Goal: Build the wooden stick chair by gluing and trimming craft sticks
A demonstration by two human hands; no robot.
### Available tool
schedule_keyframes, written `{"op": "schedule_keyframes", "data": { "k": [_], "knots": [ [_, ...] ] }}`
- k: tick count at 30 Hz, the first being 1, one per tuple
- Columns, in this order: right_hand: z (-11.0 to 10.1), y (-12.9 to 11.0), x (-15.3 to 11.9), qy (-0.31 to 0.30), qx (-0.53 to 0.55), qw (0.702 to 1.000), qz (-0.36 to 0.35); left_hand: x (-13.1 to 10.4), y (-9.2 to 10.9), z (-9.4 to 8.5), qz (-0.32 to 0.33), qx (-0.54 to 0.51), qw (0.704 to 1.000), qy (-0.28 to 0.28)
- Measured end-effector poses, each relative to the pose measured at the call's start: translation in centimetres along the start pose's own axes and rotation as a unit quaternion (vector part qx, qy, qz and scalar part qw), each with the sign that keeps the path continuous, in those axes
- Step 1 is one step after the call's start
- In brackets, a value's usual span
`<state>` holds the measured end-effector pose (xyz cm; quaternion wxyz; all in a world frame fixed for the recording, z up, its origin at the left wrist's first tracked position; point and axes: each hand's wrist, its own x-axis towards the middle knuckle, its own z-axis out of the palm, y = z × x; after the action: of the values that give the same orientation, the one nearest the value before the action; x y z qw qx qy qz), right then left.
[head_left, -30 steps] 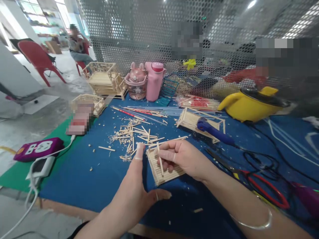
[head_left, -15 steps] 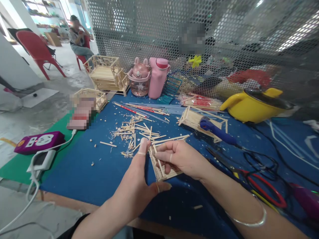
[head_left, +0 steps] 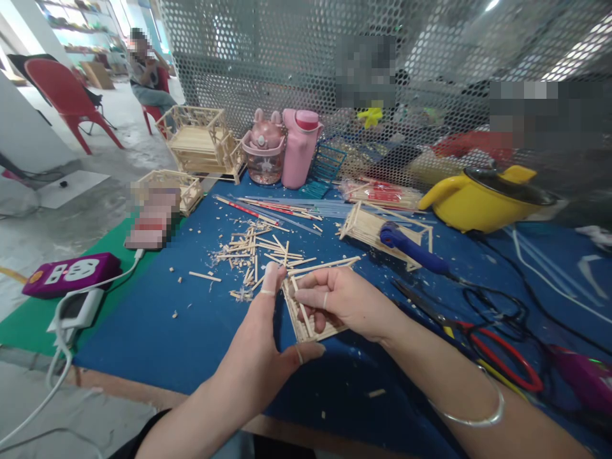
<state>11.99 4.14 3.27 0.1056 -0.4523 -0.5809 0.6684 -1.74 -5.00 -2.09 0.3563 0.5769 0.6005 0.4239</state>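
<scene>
A small panel of pale wooden sticks (head_left: 297, 322) lies on the blue mat close to the front. My left hand (head_left: 255, 338) brackets its left side, fingers at the far corner and thumb at the near edge, steadying it. Between thumb and fingers of my right hand (head_left: 342, 299) is a thin wooden stick (head_left: 302, 303), held along the panel's left edge. Pale covers wrap some fingertips. Behind the hands lies a heap of cut sticks (head_left: 248, 245). A stick frame (head_left: 363, 229) rests farther right, with a blue-handled glue gun (head_left: 415, 250) against it.
Red-handled scissors (head_left: 502, 357) and tangled black cable lie right of my forearm. A yellow pot (head_left: 488, 201), a pink bottle (head_left: 301, 150) and larger stick models (head_left: 201, 143) stand behind. A purple power strip (head_left: 71, 274) and phone (head_left: 153, 217) are left. One person (head_left: 148, 76) sits in the background.
The view has shifted slightly. Both hands keep nearly the same hold on the panel and stick.
</scene>
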Motion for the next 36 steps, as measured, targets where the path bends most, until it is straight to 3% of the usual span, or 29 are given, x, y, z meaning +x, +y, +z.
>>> {"op": "schedule_keyframes", "data": {
  "k": [15,36],
  "knots": [
    [0.0,0.3,0.2,0.004,-0.005,1.0,-0.008,0.2,1.5,1.5,0.054,0.034,0.994,0.086],
    [0.1,0.2,0.0,0.004,-0.001,0.999,-0.041,-0.1,1.3,1.0,0.04,0.015,0.998,0.053]
  ]
}}
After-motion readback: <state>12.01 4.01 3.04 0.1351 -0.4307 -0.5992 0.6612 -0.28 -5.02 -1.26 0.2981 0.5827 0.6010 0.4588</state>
